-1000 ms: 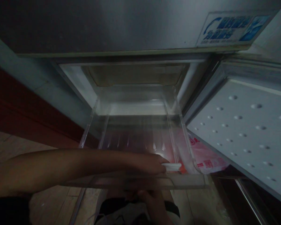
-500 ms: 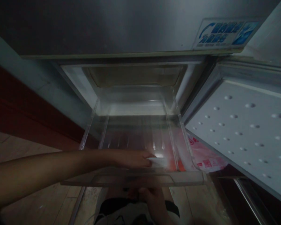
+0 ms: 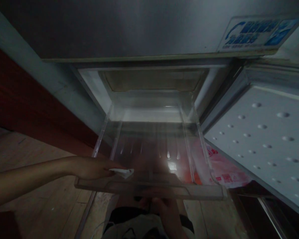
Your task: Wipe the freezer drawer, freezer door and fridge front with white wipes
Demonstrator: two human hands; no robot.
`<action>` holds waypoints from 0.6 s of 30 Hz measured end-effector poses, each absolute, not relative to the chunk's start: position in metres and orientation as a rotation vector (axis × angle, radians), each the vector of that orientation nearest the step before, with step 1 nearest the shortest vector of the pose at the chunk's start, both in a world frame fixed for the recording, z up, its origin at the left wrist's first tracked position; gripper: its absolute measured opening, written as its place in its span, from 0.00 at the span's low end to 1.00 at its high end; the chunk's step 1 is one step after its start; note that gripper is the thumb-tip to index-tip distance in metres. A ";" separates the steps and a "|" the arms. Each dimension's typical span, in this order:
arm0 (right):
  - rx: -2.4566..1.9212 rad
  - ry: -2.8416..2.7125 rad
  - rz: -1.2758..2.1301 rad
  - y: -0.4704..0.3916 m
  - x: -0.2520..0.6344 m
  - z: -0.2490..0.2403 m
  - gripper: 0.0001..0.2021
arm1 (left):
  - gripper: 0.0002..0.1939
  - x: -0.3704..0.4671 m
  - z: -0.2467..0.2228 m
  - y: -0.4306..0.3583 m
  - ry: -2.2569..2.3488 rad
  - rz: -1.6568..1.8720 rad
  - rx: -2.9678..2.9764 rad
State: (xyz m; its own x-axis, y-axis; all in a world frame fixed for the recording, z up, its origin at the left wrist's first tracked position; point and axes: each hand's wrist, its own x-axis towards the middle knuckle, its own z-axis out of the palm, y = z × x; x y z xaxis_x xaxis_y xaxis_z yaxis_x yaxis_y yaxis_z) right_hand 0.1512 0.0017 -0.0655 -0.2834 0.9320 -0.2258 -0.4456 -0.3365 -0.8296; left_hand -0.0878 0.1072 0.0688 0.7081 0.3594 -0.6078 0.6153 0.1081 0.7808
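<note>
A clear plastic freezer drawer [image 3: 151, 129] is pulled far out of the fridge. My left hand [image 3: 94, 167] reaches over its left side and pinches a folded white tissue [image 3: 124, 172] just inside the front wall, near the left front corner. The tissue hangs out past the fingertips. Below the middle of the drawer's front edge, my right hand [image 3: 161, 207] is curled with its fingers against the front; shadow hides part of the grip. An orange-red patch [image 3: 195, 178] shows through the drawer's right front corner.
The freezer door [image 3: 261, 142] stands wide open on the right, a pink-and-white plastic bag [image 3: 226, 169] beneath it. Overhead is the closed upper fridge door [image 3: 129, 30] with a blue sticker [image 3: 259, 33]. A dark red panel [image 3: 40, 106] borders the left.
My left hand has slid left along the drawer's front with the tissue, from right of the middle to near the left corner. My right hand stays put. The view has shifted slightly.
</note>
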 end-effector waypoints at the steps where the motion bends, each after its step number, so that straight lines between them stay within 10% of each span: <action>1: -0.896 -0.811 1.781 0.001 0.151 -0.068 0.11 | 0.24 -0.085 0.070 0.107 0.820 -0.211 1.490; 18: -1.248 -0.845 1.586 -0.004 0.152 -0.074 0.14 | 0.20 0.116 0.020 0.129 0.649 -0.022 1.760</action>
